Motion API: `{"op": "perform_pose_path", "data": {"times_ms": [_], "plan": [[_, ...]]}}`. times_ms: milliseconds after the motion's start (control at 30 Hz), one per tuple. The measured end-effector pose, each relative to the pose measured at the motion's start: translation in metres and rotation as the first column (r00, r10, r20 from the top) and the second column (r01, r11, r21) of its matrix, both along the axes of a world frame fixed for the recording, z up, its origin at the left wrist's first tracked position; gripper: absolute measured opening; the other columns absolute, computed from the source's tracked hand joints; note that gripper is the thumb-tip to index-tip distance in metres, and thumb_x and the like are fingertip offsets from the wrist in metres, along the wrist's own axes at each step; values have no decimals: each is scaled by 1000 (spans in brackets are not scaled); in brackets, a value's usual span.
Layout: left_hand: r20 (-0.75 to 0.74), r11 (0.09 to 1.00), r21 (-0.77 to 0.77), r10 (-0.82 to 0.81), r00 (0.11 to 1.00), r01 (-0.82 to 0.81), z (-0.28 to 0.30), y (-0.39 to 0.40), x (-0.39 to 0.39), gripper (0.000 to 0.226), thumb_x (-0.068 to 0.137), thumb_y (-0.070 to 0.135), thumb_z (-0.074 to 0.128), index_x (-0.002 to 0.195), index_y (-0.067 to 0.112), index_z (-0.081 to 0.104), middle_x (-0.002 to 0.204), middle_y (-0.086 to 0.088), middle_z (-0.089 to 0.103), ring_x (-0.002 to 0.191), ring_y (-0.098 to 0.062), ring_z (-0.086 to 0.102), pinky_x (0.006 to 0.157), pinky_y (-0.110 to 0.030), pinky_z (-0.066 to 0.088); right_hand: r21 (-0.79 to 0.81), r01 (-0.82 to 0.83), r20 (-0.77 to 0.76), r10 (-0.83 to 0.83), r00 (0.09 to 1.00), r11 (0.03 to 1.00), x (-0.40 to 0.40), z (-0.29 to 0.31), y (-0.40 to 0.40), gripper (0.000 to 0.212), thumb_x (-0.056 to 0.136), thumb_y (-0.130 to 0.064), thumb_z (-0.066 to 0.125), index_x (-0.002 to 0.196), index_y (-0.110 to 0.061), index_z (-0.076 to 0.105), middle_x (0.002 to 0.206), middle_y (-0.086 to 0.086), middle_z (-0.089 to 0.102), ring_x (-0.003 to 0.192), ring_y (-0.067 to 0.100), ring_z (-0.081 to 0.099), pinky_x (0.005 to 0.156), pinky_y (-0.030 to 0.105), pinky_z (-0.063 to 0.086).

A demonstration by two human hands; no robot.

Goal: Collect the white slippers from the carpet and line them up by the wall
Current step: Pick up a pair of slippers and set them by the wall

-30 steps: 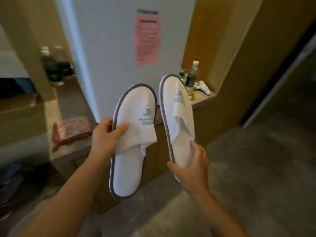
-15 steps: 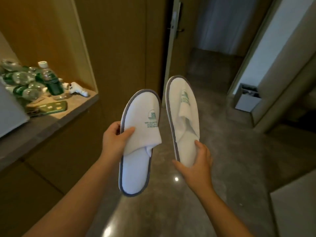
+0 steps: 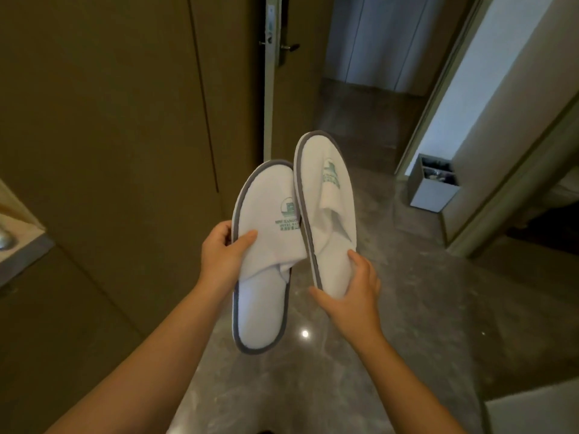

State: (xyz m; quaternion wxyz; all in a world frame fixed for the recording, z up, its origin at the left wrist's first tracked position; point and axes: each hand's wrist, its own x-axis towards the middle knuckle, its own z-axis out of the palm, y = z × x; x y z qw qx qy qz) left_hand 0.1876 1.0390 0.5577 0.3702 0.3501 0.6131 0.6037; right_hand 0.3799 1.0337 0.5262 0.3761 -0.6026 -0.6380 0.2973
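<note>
Two white slippers with grey edging and a green printed logo are held up in front of me, toes pointing away. My left hand grips the left slipper at its side, thumb on the upper. My right hand holds the right slipper near its heel. The right slipper stands higher and its edge overlaps the left one's toe. Both hang above a glossy stone floor.
A brown wooden wall runs along the left, with a counter corner at the left edge. A door with a handle stands ahead, and a corridor beyond it. A grey bin sits by the right wall.
My view has swung right, from the counter with bottles to the hallway and door. The two slippers have come closer together and now overlap; both hands keep their grip.
</note>
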Motion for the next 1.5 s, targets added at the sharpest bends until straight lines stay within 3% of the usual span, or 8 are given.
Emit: {"op": "perform_pose_path", "data": {"times_ms": [400,500,600,733,1000,1133,1267,1500], "plan": [[48,920,-70,388,920,-385,-27,85,-58,9,81,17,58,76,24,53,84,-4,56,84,-26,56,73,-44,49,-34,-426,39,427,903,904,-69,-18,183,89,56,-26,80,129,-20,29,135,8,33,120,23,30,95,34,33],[91,794,-119,607,790,-596,-54,80,-63,11,80,17,58,74,24,54,79,-1,56,74,-18,55,58,-30,46,-104,-584,45,590,806,805,-97,-41,216,89,55,-28,79,128,-25,29,132,5,35,119,22,34,95,41,41],[137,641,-214,767,627,-737,-85,67,-59,9,79,17,59,72,21,55,77,-3,57,72,-20,54,61,-34,48,-189,-714,69,734,675,675,-124,-69,233,89,55,-28,79,129,-23,30,133,7,37,121,27,37,96,46,42],[114,462,-340,885,452,-819,-133,46,-55,11,78,16,60,69,19,54,76,-5,57,76,-23,53,69,-41,47,-225,-806,75,835,546,547,-145,-115,231,87,55,-22,81,128,-16,34,132,12,39,119,26,35,87,31,32],[111,315,-475,948,300,-821,-292,26,-75,8,79,18,60,72,19,55,86,-13,62,85,-34,60,80,-52,52,-390,-781,113,868,484,487,-182,-287,216,90,54,-24,82,129,-17,33,136,11,37,123,29,34,94,40,38],[165,296,-483,955,247,-824,-402,30,-95,5,79,20,60,76,21,57,87,-6,64,86,-27,62,74,-43,55,-397,-785,144,877,458,475,-202,-401,216,91,53,-26,82,128,-19,32,136,10,36,121,28,35,93,42,39],[134,287,-472,958,254,-834,-526,36,-121,5,79,22,60,77,24,56,88,-4,62,85,-24,62,71,-39,54,-370,-780,168,862,478,505,-227,-529,227,89,54,-25,82,127,-17,33,134,13,37,121,29,34,90,37,35],[132,303,-466,953,274,-831,-717,57,-159,7,79,18,60,75,21,55,87,-8,61,90,-30,60,80,-45,52,-364,-732,227,817,530,576,-256,-716,251,88,55,-31,81,128,-16,33,136,13,37,123,31,33,99,45,35]]}}
